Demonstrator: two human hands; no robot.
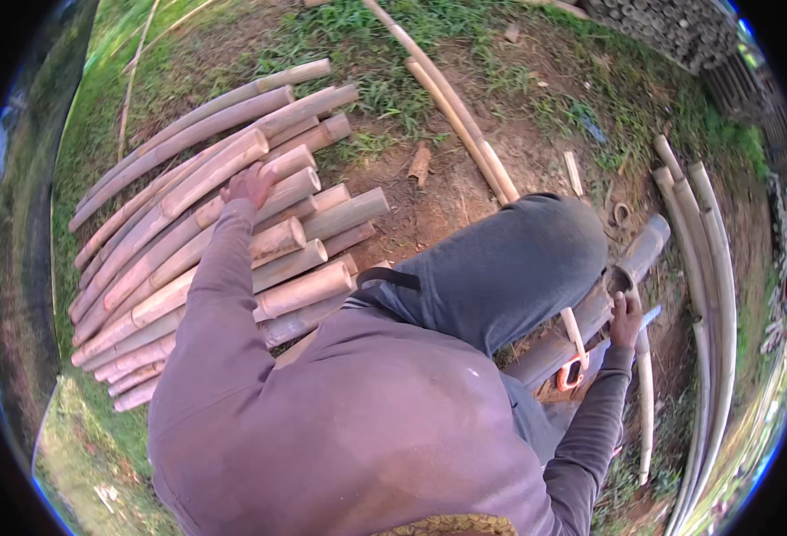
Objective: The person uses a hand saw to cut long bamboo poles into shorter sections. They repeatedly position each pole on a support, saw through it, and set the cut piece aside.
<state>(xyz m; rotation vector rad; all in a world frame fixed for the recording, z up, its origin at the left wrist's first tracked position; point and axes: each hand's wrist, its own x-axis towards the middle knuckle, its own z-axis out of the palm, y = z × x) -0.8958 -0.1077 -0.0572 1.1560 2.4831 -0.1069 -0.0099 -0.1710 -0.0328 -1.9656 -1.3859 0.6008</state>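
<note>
Over the pile of cut bamboo poles, my left arm reaches forward, and my left hand (249,185) has its fingers bent over a bamboo pole (291,163) near the cut ends. To the right of my bent knee, my right hand (625,319) is closed at the rim of a short bamboo piece (619,280) with a dark hollow end. Its fingers are partly hidden. That piece is beside a thick grey bamboo pole (545,357) lying on the ground. A saw's orange handle (572,371) shows between the thick pole and my right forearm.
Long bamboo poles (710,241) lie at the far right, with a thin pole (645,411) nearer me. Two more poles (456,98) stretch ahead over soil and grass. A bamboo offcut (420,163) and a small bamboo ring (622,213) are on the ground. Stacked poles (670,31) stand far right.
</note>
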